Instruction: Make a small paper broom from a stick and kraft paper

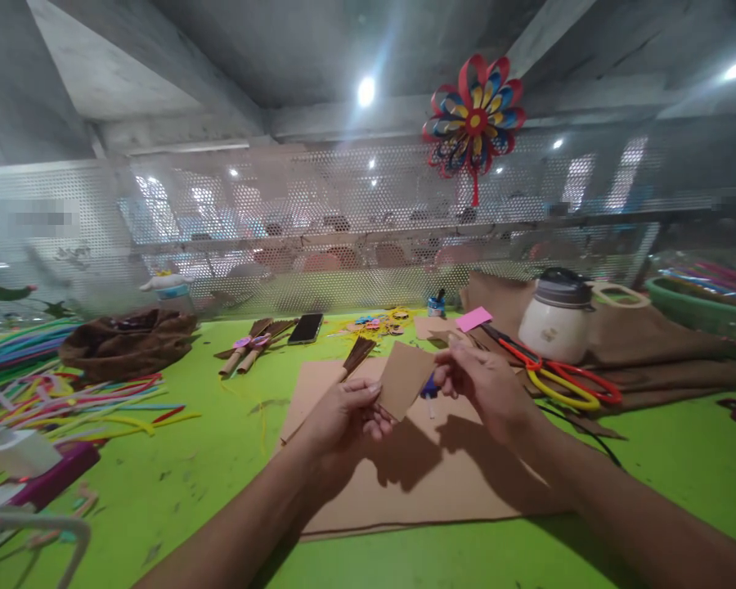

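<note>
In the head view a small square of brown card (406, 380) is raised above a large brown cardboard sheet (356, 499). My left hand (349, 413) pinches its lower left edge between thumb and fingers. The fingers of my right hand (478, 380) are closed at the card's right corner. Below them a small blue object with a pale tip (429, 387) shows in part; its kind is hidden. Beyond my left hand, a rolled brown paper piece with a fringed end (356, 356) lies on the sheet.
Scissors with red and yellow handles (564, 384) lie right, beside a white jar (555, 319) and brown fabric (662, 360). Fringed bundles (251, 348) and a phone (306, 329) lie behind. Coloured pipe cleaners (98, 401) and a white plug (21, 451) occupy the left.
</note>
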A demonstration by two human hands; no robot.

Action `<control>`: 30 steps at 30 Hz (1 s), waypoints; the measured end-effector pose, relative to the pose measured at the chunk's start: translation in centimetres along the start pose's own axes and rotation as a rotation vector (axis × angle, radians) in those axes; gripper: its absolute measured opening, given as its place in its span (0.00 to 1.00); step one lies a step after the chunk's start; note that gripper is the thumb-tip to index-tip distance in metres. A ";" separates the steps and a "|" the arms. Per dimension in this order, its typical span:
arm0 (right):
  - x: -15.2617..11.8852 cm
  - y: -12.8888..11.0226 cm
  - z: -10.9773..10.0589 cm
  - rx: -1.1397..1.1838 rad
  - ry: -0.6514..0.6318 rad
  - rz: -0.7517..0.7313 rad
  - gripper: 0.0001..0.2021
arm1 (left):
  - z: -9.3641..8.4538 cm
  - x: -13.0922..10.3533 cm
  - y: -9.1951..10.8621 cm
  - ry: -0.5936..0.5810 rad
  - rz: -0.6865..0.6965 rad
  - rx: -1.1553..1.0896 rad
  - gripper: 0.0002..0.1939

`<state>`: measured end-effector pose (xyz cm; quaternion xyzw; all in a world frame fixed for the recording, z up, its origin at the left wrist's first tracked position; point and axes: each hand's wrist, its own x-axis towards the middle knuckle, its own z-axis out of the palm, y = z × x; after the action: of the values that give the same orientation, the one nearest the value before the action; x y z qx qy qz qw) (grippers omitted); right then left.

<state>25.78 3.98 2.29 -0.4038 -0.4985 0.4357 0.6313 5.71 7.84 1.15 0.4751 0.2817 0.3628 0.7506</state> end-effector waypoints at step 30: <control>0.2 0.2 -1.2 -0.408 -0.185 0.040 0.16 | 0.6 0.0 -1.1 0.066 0.102 0.357 0.15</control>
<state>26.93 4.18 1.95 -0.4913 -0.6241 0.3732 0.4794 6.47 7.26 0.40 0.6024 0.3415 0.3598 0.6254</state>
